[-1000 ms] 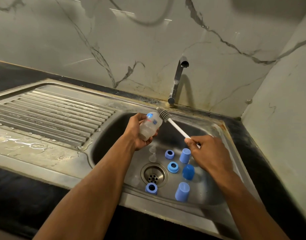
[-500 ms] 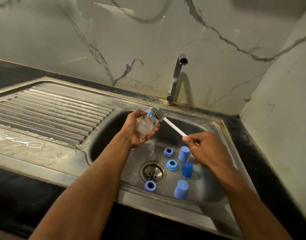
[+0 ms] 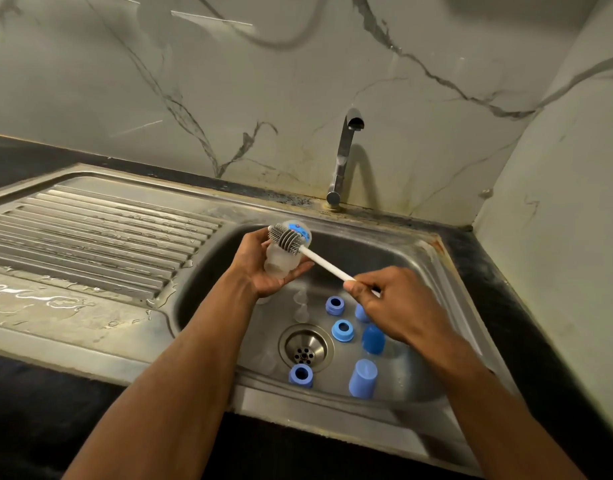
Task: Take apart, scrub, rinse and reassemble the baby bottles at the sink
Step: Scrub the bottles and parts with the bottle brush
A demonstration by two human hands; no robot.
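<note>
The left hand [image 3: 263, 268] holds a clear baby bottle [image 3: 284, 261] up over the back part of the sink [image 3: 412, 258]. Its fingers are wrapped around the bottle and clamped on it. The bottle has a bit of blue picture near its top end. The right hand [image 3: 395, 306] holds a bottle brush [image 3: 298, 245] by its thin white stick, with the fingers pinched tight on the end of the stick. The grey bristle head of the brush lies across the outside of the bottle and touches it. Down in the sink, near the round metal drain [image 3: 305, 348], lie the other bottle parts. There are three blue rings: one [image 3: 335, 305] just by the right hand, one [image 3: 342, 330] beside the drain, and one [image 3: 300, 375] at the front edge of the bowl. There are blue caps too: one [image 3: 363, 378] stands at the front, one darker cap [image 3: 373, 339] sits behind it, and one [image 3: 361, 312] is partly hidden under the right hand. Two clear teats [image 3: 300, 304] stand between the left hand and the drain. They are hard to see. The tap [image 3: 343, 157] stands behind the sink by the marble wall [image 3: 159, 81], and no water comes out of it. The ridged draining board [image 3: 90, 233] on the left is wet with small puddles.
</note>
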